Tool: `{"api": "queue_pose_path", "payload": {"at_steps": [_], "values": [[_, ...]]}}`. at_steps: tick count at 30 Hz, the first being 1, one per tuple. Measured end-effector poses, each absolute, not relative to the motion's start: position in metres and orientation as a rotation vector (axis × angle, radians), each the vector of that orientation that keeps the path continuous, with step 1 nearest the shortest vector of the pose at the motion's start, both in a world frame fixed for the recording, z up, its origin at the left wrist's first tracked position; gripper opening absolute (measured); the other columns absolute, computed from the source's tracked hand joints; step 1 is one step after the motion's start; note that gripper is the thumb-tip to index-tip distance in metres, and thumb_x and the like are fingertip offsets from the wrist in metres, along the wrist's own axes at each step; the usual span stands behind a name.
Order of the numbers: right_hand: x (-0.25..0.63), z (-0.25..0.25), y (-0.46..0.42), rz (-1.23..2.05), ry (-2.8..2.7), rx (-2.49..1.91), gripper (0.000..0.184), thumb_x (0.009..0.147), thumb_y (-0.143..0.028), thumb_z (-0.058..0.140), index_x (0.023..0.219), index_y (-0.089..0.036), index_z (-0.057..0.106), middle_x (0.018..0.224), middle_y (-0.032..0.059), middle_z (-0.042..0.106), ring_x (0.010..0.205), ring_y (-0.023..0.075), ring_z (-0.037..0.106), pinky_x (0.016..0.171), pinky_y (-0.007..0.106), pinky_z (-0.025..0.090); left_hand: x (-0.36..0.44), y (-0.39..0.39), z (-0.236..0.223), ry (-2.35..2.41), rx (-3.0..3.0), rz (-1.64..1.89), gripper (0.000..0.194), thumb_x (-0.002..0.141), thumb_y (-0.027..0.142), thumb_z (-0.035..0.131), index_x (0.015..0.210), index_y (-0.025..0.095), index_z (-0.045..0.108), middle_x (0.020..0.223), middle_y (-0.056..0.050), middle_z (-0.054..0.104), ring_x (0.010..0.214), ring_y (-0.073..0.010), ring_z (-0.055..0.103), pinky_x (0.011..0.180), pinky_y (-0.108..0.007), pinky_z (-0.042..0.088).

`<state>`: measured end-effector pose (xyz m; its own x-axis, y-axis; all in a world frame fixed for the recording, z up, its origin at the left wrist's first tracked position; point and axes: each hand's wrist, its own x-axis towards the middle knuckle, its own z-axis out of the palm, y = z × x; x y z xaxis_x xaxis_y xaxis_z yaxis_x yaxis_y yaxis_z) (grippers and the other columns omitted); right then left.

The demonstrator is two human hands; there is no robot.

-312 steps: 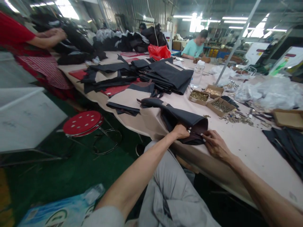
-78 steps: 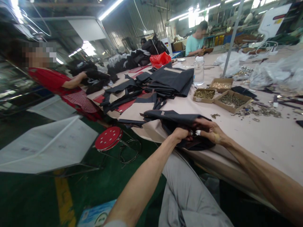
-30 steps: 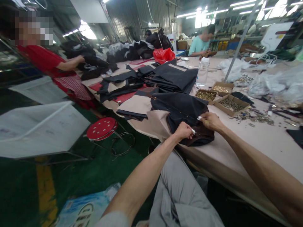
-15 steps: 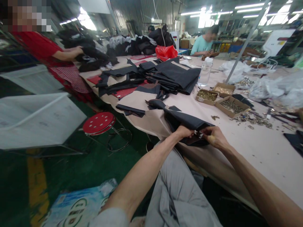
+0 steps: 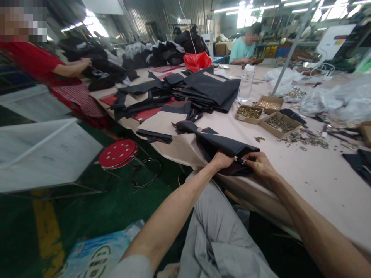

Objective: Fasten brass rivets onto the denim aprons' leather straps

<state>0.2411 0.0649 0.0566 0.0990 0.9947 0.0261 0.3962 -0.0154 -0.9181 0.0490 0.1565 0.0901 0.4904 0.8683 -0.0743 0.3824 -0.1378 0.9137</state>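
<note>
A folded black fabric piece (image 5: 228, 142) lies at the table's near edge, its open side towards me. My left hand (image 5: 222, 160) is closed at that opening, gripping the black fabric piece, with its fingertips partly hidden. Close by on the right, my right hand (image 5: 261, 163) pinches the end of a small dark strap (image 5: 240, 160) with a shiny metal part on it. The strap spans the short gap between both hands. Its exact kind is too small to make out.
Small cardboard boxes of metal fittings (image 5: 279, 124) stand to the right, loose fittings (image 5: 311, 142) beside them. A water bottle (image 5: 245, 84) and stacked black pieces (image 5: 208, 90) lie beyond. At left are a red stool (image 5: 118, 153), a white bin (image 5: 46, 150) and a person in red (image 5: 31, 58).
The view has turned slightly right. My hands stay at the fabric opening, and more of the strap with its metal part shows between them.
</note>
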Motion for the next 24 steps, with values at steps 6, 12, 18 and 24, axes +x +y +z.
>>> {"api": "queue_pose_path", "payload": {"at_steps": [6,12,18,24], "values": [[0.242,0.052,0.063,0.92,-1.394,-1.571,0.027,0.076,-0.035,0.068,0.089,-0.013,0.078,0.074,0.0049,0.071,0.06,0.016,0.054,0.054,0.027,0.037,0.043,0.15,0.08,0.968,1.766,0.586,0.029,0.072,0.001,0.071,0.099,0.012,0.072,0.098,-0.004,0.076,0.092,-0.0159,0.067,0.084,-0.022,0.054],[0.245,0.049,0.063,0.897,-1.45,-1.542,0.026,0.076,-0.035,0.068,0.089,-0.015,0.079,0.074,0.0046,0.072,0.059,0.0159,0.053,0.053,0.027,0.036,0.045,0.152,0.076,0.963,1.741,0.527,0.012,0.067,0.006,0.073,0.077,0.012,0.07,0.073,0.002,0.066,0.066,-0.0103,0.056,0.063,-0.02,0.047],[0.243,0.055,0.06,0.914,-1.455,-1.515,0.028,0.076,-0.034,0.068,0.092,-0.015,0.081,0.076,0.006,0.074,0.064,0.0199,0.059,0.056,0.029,0.043,0.049,0.145,0.076,0.997,1.685,0.486,0.012,0.065,0.007,0.073,0.076,0.012,0.073,0.074,-0.001,0.07,0.069,-0.0129,0.062,0.067,-0.022,0.051],[0.242,0.061,0.058,0.917,-1.443,-1.517,0.029,0.075,-0.034,0.068,0.091,-0.015,0.082,0.072,0.0063,0.074,0.065,0.0216,0.061,0.056,0.03,0.045,0.056,0.148,0.074,1.147,1.673,0.556,0.006,0.067,0.009,0.074,0.07,0.013,0.071,0.073,-0.004,0.07,0.073,-0.0161,0.064,0.067,-0.023,0.053]]}}
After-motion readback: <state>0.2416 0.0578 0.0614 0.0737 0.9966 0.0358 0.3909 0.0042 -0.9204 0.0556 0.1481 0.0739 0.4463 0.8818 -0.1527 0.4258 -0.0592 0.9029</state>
